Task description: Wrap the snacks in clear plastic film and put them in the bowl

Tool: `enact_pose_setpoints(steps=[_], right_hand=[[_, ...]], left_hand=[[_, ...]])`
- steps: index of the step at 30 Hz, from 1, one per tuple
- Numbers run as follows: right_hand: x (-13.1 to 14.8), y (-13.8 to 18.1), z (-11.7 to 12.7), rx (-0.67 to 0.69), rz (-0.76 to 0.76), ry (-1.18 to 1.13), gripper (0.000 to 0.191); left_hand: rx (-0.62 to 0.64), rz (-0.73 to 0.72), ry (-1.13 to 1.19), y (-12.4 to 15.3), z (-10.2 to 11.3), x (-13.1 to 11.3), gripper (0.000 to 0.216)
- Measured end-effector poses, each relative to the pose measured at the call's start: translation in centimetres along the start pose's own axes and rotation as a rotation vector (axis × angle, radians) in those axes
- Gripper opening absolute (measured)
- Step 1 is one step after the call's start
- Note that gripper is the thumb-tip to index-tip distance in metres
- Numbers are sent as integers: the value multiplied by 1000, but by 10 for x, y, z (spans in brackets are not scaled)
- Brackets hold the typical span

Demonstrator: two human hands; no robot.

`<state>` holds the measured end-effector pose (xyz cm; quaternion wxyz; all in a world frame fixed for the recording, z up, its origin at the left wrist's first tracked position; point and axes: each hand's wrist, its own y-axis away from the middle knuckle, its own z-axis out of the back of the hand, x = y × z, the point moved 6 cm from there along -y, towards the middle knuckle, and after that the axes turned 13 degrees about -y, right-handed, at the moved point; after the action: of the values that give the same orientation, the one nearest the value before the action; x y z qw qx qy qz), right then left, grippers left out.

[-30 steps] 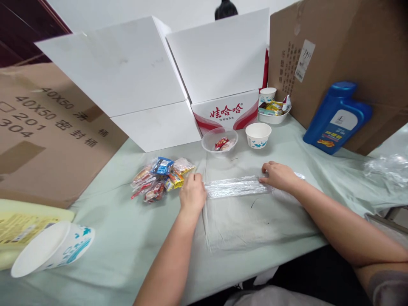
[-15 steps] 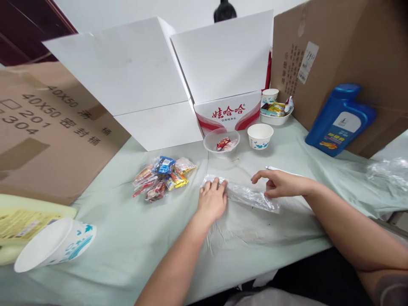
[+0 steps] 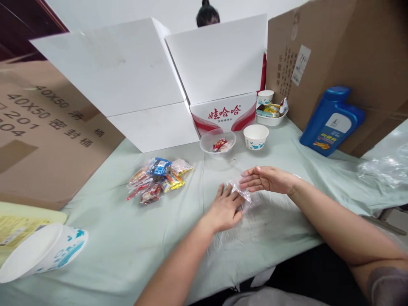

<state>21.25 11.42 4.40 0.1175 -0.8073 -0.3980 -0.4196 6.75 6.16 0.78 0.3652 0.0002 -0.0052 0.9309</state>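
Observation:
A clear, crinkled plastic wrapper (image 3: 237,189) lies on the cloth, bunched between my two hands and partly covered by them. My left hand (image 3: 225,209) rests on its near side, palm down with fingers spread. From the right, my right hand (image 3: 263,180) comes in over its far edge, fingers straight and side-on, palm toward the left hand. Left of my hands sits a pile of small packaged snacks (image 3: 159,179) in blue, yellow and red wrappers.
Behind are a clear bowl (image 3: 218,144) with red packets, a paper bowl (image 3: 256,137) and a white dish (image 3: 272,119) of packets. White boxes (image 3: 140,76) stand at the back; cardboard boxes (image 3: 47,123) flank the table. A blue bottle (image 3: 331,121) leans right; a paper tub (image 3: 47,253) lies left.
The wrapper has gone from a long strip to a short bunch. My left hand has moved right and my right hand slightly left, its fingers now straightened.

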Motion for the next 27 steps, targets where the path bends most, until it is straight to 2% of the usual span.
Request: enact_pose_setpoints(steps=[4, 6, 8, 10, 13, 15, 18, 21, 22, 23, 25, 27], right_hand=[[1, 12, -14, 196, -91, 205, 54], [1, 22, -22, 264, -138, 360, 52], [2, 29, -28, 259, -152, 530, 37], [6, 32, -35, 238, -99, 744, 26], [17, 35, -52, 243, 110, 1075, 21], [24, 41, -65, 270, 237, 1204, 16], [23, 50, -79, 403, 237, 1187, 13], [10, 53, -81, 583, 99, 941, 16], [6, 49, -77, 571, 75, 851, 18], [4, 41, -69, 502, 75, 776, 20], [4, 18, -44, 225, 139, 691, 24], [3, -7, -14, -93, 213, 715, 23]], left_hand=[[9, 137, -10, 0, -2, 20, 66], [-11, 195, -22, 0, 0, 27, 57], [-44, 237, -38, 0, 2, 28, 49], [-54, 260, -42, -1, 2, 26, 47], [-8, 261, -22, -3, -3, 24, 51], [14, 237, -8, -3, -6, 24, 54], [18, 162, 7, -3, -6, 23, 54], [27, 26, 33, -2, -3, 14, 51], [27, -24, 41, -2, -1, 9, 51], [26, -66, 48, -2, 0, 5, 52], [22, -110, 46, -2, 3, -2, 52], [14, -115, 28, -3, 5, -5, 50]])
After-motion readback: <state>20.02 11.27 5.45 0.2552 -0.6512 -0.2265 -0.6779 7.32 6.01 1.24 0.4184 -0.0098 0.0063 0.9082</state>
